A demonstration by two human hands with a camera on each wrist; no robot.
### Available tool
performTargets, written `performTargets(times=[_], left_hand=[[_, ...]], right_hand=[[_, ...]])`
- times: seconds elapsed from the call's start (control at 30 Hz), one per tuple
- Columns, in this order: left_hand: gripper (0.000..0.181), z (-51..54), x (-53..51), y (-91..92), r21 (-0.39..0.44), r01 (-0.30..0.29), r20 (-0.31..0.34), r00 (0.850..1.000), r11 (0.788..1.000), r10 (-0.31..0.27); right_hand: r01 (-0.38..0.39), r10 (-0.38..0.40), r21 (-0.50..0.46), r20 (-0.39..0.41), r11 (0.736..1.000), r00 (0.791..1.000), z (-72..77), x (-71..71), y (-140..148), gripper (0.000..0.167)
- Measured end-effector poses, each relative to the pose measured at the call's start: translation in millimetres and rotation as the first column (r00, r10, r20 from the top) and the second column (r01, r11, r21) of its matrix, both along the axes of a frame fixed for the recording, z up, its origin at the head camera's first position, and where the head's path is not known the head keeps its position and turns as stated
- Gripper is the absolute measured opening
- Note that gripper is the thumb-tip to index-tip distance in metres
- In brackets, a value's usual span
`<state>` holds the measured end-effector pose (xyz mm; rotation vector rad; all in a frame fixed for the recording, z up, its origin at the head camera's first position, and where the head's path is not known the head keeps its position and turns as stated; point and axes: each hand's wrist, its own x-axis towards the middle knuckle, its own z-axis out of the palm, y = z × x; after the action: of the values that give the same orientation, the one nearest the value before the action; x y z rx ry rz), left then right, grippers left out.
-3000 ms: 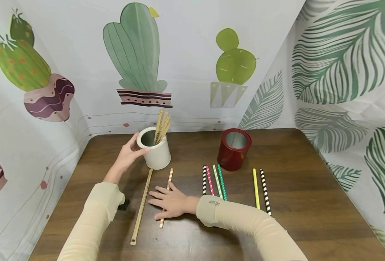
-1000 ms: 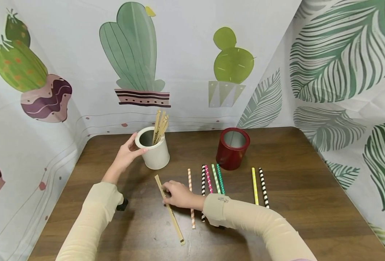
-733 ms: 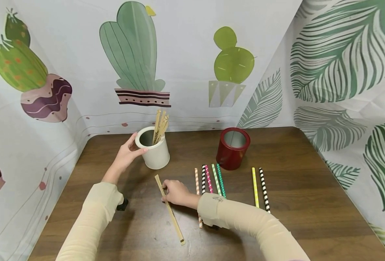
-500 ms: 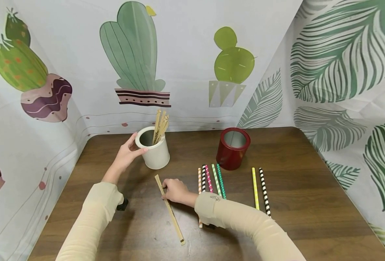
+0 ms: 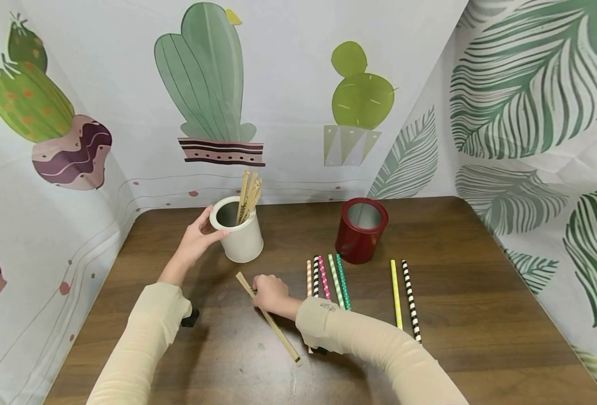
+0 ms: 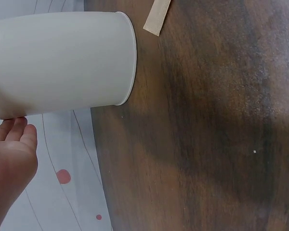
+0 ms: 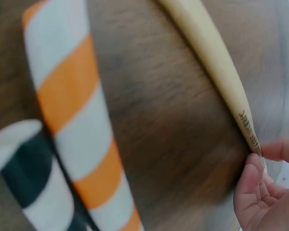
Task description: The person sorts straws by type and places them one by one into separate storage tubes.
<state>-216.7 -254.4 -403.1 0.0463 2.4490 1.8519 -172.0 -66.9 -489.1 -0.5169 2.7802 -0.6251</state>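
In the head view my left hand point(image 5: 194, 241) holds the white can point(image 5: 245, 245) by its rim, thumb on the near side. Several tan paper-wrapped sticks point(image 5: 248, 198) stand in that can. My right hand point(image 5: 272, 293) pinches one slim tan paper-wrapped straw point(image 5: 282, 338) near its upper part; it slants over the table. The right wrist view shows thumb and fingertip on this printed wrapper point(image 7: 221, 62). Beside it lies an orange-and-white striped straw point(image 7: 82, 101), partly hidden under my right forearm in the head view. In the left wrist view, fingers touch the can's side point(image 6: 62, 62).
A dark red can point(image 5: 361, 239) with an open top stands at the back right. Black-striped point(image 5: 315, 275), pink point(image 5: 324, 277), light green point(image 5: 335, 275) and teal point(image 5: 343, 278) straws lie in front. Yellow point(image 5: 396, 292) and black-and-white point(image 5: 412, 301) straws lie farther right.
The orange-striped straw has moved right, beside the other striped ones. My right hand has gone from lying flat on it to pinching the wrapped straw, which has turned. My left hand keeps its place.
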Motion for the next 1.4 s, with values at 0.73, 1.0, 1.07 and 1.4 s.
performTargets(times=[0.73, 1.0, 1.07, 1.4], left_hand=[[0.084, 0.9, -1.2, 0.8, -0.007, 0.004, -0.002, 1.000, 1.000, -0.004], [0.084, 0.7, -0.3, 0.3, -0.020, 0.001, -0.015, 1.000, 1.000, -0.001], [0.083, 1.1, 0.2, 0.5, -0.016, 0.000, -0.016, 1.000, 1.000, 0.000], [0.083, 2.7, 1.2, 1.9, -0.021, -0.002, -0.018, 1.000, 1.000, 0.002]], right_hand=[[0.134, 0.030, -0.485, 0.316, 0.864, 0.948, 31.0, 0.8, 17.8, 0.013], [0.126, 0.102, -0.582, 0.344, 0.804, 0.933, 55.0, -0.2, 24.8, 0.019], [0.120, 0.120, -0.593, 0.349, 0.796, 0.929, 61.6, -0.5, 26.4, 0.021], [0.093, 0.167, -0.660, 0.321, 0.746, 0.932, 93.2, -6.5, 31.9, 0.029]])
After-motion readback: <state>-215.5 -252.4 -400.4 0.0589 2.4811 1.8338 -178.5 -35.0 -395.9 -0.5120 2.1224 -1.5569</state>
